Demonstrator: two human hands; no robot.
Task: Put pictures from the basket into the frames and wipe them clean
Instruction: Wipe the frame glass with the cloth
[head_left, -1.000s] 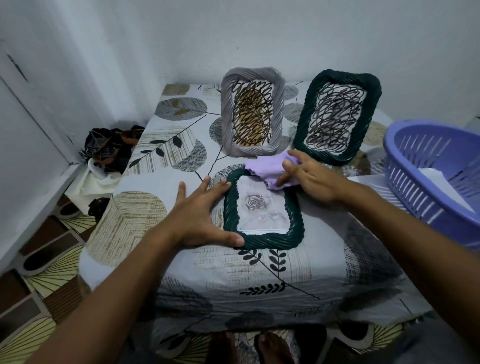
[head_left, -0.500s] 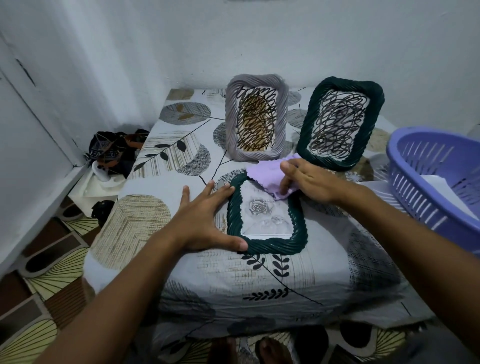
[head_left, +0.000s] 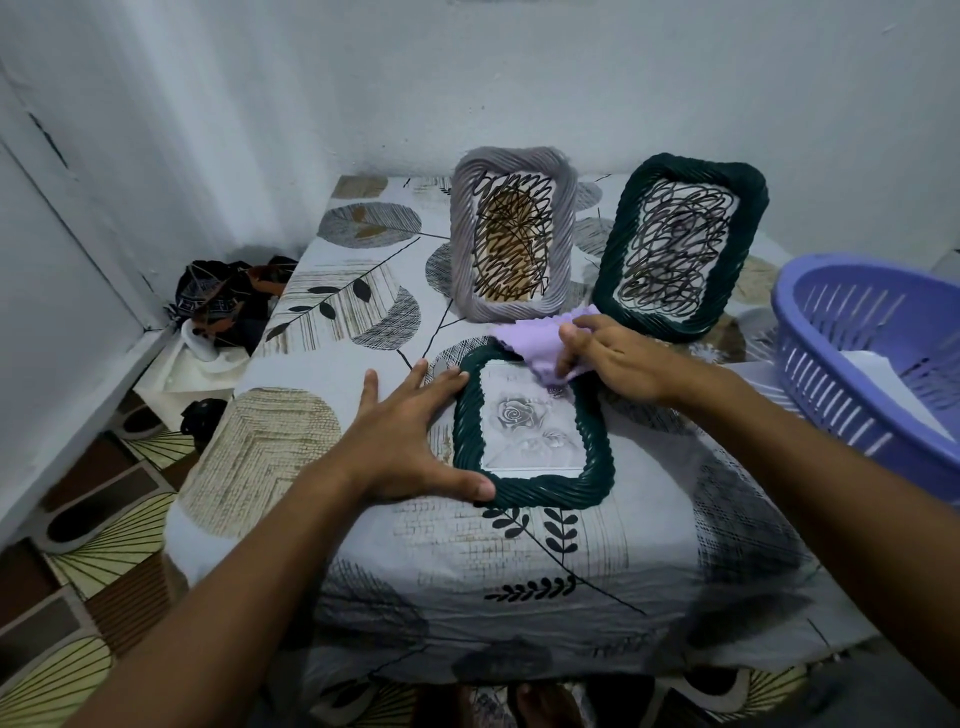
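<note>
A dark green woven frame (head_left: 597, 447) lies flat on the covered table, holding a grey rose picture (head_left: 524, 421). My left hand (head_left: 410, 441) presses flat against the frame's left side, fingers spread, thumb at its lower corner. My right hand (head_left: 618, 358) pinches a lilac cloth (head_left: 530, 338) on the frame's upper right corner. Behind it a grey woven frame (head_left: 511, 236) and a second dark green frame (head_left: 680, 244) stand upright with pictures in them. A purple plastic basket (head_left: 852, 364) sits at the right with white paper (head_left: 878, 374) inside.
The table wears a leaf-patterned sheet (head_left: 467, 561) and stands against a white wall corner. On the floor at the left lie dark bundled clothes (head_left: 228, 296), a white item and a patterned mat (head_left: 78, 525). My feet show below the table's front edge.
My right hand has shifted the lilac cloth slightly over the frame's upper right corner. The left hand has stayed on the frame's left side. The view has dipped a little.
</note>
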